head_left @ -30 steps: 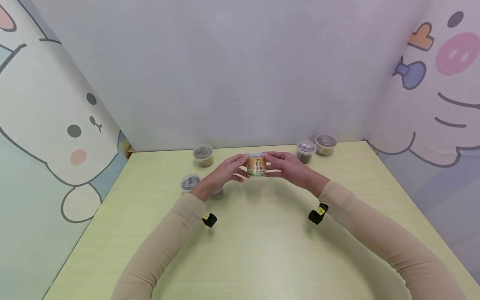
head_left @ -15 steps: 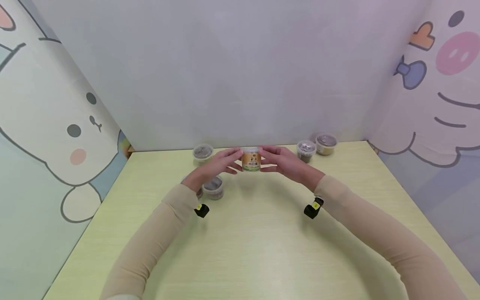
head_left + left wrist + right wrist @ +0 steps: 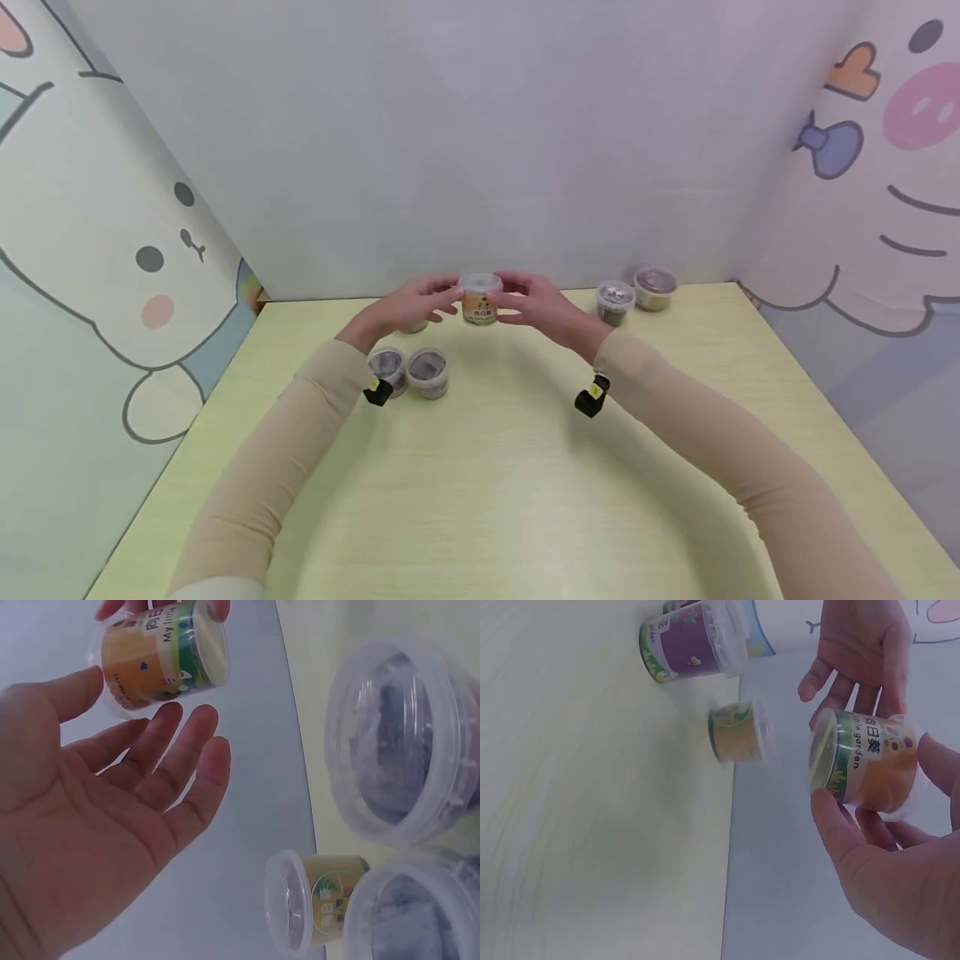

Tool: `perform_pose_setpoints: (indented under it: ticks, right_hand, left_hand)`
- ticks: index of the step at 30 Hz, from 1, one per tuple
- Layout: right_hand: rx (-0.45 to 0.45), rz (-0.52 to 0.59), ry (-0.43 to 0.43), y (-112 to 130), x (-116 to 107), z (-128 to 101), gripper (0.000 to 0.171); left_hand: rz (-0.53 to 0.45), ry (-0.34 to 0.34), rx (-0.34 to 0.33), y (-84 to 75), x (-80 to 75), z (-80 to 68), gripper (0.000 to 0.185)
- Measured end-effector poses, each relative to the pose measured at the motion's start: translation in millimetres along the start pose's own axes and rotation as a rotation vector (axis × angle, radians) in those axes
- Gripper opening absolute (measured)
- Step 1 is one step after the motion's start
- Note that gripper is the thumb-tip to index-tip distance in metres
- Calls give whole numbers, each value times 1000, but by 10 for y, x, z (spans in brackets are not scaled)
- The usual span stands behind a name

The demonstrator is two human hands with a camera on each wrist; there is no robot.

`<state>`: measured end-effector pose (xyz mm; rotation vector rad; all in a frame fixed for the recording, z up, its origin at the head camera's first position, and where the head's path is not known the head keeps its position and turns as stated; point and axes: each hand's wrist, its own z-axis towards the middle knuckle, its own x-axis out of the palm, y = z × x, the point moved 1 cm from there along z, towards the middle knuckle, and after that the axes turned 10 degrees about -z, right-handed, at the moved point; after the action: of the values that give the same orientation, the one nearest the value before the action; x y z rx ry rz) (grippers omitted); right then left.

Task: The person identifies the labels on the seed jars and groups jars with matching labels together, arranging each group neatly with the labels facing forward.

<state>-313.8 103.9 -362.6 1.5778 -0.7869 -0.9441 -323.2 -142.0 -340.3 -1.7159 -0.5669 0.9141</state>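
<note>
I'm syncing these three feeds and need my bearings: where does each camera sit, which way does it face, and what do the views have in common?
Head: worn on the head, looking forward and down over the yellow-green table; both sleeved arms, left hand and right hand show.
Left wrist: at the left wrist, facing along the open palm toward the wall and the clear tubs.
Right wrist: at the right wrist, facing past the right hand toward the left hand.
Shared: all three show the orange-labelled cup, pinched by the right hand.
</note>
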Motion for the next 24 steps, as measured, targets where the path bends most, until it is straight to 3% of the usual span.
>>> perform_pose_setpoints:
  ticks: [8,13,18,24]
  right_hand:
    - [-56,-124,-38,-37,164,276,66]
    - [-83,-233,-57,-115,237,395,70]
    - [-73,-220,-85,-216,298,523,69]
    - [-70,-212,-81,-355,378,671,66]
  left_hand:
    - [241,-50,91,60,-200,6,47]
    - [331,-39,102,112,-272,22,40]
    - [458,-55,66,145,-295,66,42]
    - [636,-71,-27,269,-322,132,46]
